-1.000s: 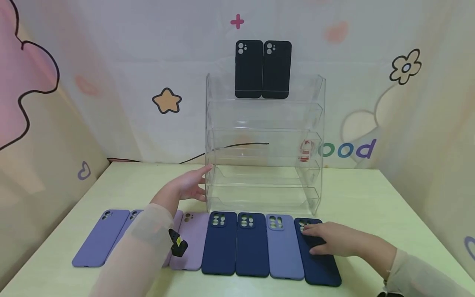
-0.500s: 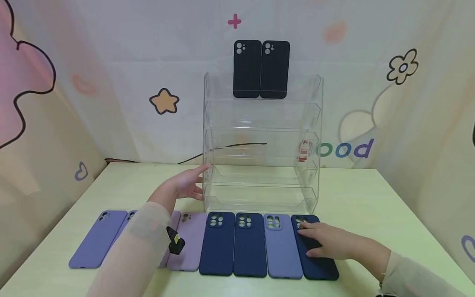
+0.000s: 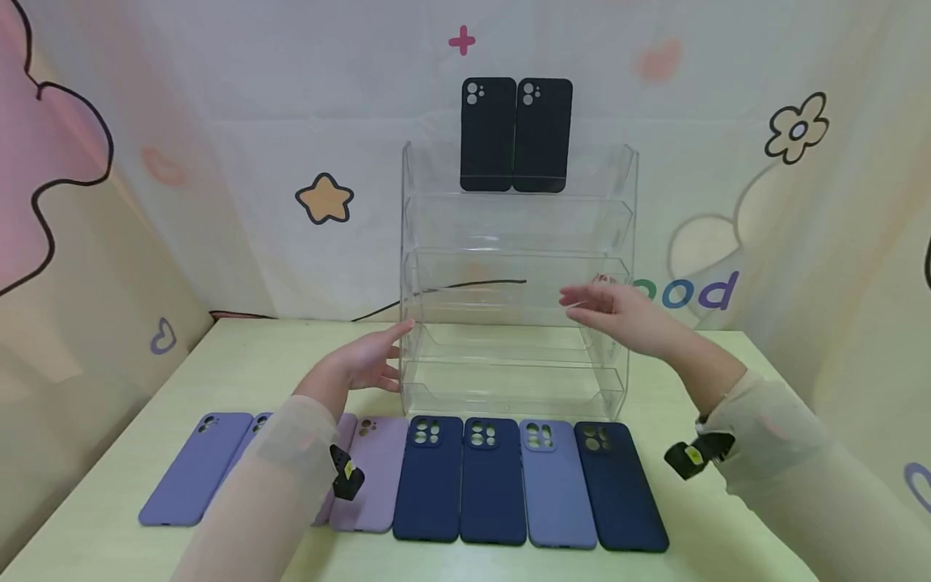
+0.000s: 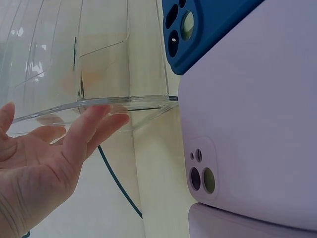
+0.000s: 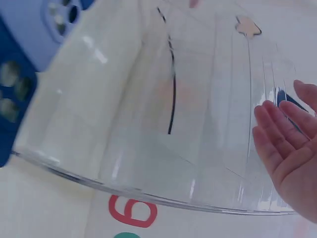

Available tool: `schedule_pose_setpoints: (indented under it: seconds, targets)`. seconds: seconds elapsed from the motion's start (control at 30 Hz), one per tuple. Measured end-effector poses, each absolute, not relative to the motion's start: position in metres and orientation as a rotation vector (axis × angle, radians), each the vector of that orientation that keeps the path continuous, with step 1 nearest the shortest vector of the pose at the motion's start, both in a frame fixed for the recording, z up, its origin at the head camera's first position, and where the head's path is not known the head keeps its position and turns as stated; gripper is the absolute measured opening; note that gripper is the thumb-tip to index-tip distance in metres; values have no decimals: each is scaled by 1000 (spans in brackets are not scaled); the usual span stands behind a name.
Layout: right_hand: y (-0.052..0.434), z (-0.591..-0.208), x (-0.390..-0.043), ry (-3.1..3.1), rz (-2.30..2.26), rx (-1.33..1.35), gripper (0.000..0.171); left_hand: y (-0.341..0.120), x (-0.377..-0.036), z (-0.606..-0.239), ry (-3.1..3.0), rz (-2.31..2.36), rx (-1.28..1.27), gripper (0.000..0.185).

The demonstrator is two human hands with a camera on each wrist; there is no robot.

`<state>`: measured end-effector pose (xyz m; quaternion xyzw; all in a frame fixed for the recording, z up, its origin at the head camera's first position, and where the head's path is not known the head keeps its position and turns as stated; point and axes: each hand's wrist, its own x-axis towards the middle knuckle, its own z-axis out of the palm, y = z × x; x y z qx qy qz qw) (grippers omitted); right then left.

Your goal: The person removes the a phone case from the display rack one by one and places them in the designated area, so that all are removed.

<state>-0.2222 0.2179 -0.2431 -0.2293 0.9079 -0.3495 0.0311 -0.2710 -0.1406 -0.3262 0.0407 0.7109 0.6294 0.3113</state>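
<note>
A clear acrylic tiered rack point(image 3: 509, 388) stands at the table's middle, with two black phone cases point(image 3: 488, 133) upright side by side in its top tier. My left hand point(image 3: 369, 360) rests its fingers against the rack's left side, thumb at the front edge; the left wrist view shows this hand point(image 4: 49, 158) with relaxed fingers. My right hand point(image 3: 618, 315) is raised before the rack's right part, holding nothing; its fingers point(image 5: 277, 134) are extended in the right wrist view. Below it lies a dark blue phone case point(image 3: 621, 485), beside a periwinkle phone case point(image 3: 558, 493).
More phone cases lie along the row: two dark blue phone cases point(image 3: 427, 493), a lilac phone case point(image 3: 369, 485) and a periwinkle phone case point(image 3: 195, 469) at the left. My left sleeve point(image 3: 254, 493) covers part of the row. A printed cloth point(image 3: 240, 162) hangs behind the table.
My right hand has lifted off the rightmost dark blue phone case and risen to the rack's right part. That case was straightened beside the row beforehand. My left hand has stayed at the rack.
</note>
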Motion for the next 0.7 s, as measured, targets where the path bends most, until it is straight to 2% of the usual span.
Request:
schedule_pose_setpoints:
  seconds: [0.3,0.7]
  targets:
    - [212,-209,-267,2711,-1428,-560,45,-142,-271,-330,1836,1674,137,71]
    - [196,-159,-307,2991,-1517,-291,48,-142,-272,-330,1900,1638,117,72]
